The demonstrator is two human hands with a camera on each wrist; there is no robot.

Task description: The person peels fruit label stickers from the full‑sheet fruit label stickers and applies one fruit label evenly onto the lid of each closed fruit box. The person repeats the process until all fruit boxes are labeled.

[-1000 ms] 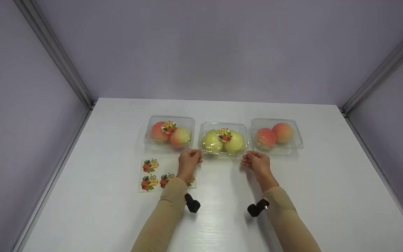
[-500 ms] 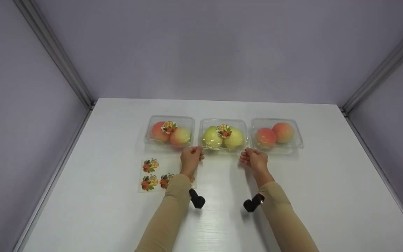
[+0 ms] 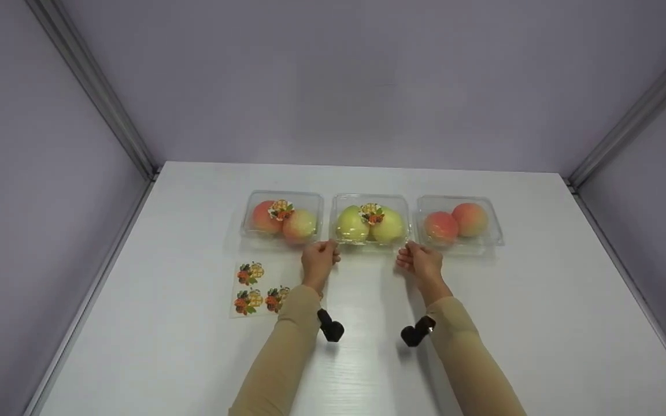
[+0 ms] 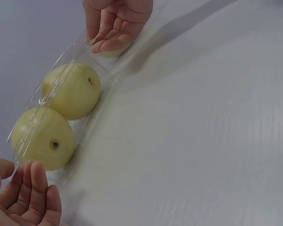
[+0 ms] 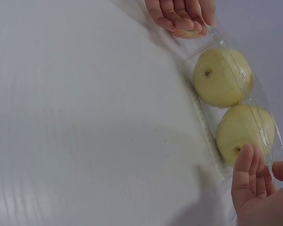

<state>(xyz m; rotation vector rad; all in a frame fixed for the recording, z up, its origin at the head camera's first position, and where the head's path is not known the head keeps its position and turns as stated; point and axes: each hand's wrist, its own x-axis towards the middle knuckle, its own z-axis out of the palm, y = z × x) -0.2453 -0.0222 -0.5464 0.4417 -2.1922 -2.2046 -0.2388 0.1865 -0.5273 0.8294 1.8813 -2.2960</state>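
Note:
Both hands are at the front corners of the middle clear plastic clamshell box (image 3: 370, 199). Two round yellow-green fruits (image 4: 73, 92) lie inside it, and a fruit-print sticker (image 3: 372, 214) is on its lid. My left hand (image 3: 318, 261) pinches the rim at the left front corner between thumb and fingers. At the right front corner, my right hand (image 3: 422, 264) pinches the same rim. The wrist views show the thumbs on the outer side of the rim, with the other fingers slightly bent beneath it.
To the left stands a clear box (image 3: 311, 202) with two peach-like fruits and a sticker on its lid. A similar box (image 3: 434, 202) on the right has no sticker. A sticker sheet (image 3: 261, 283) lies on the white table (image 3: 541, 300), partly under the left arm. Walls enclose the table.
Both hands have moved the middle box away from the person, roughly level with the two side boxes. Their hold on its front corners stays the same.

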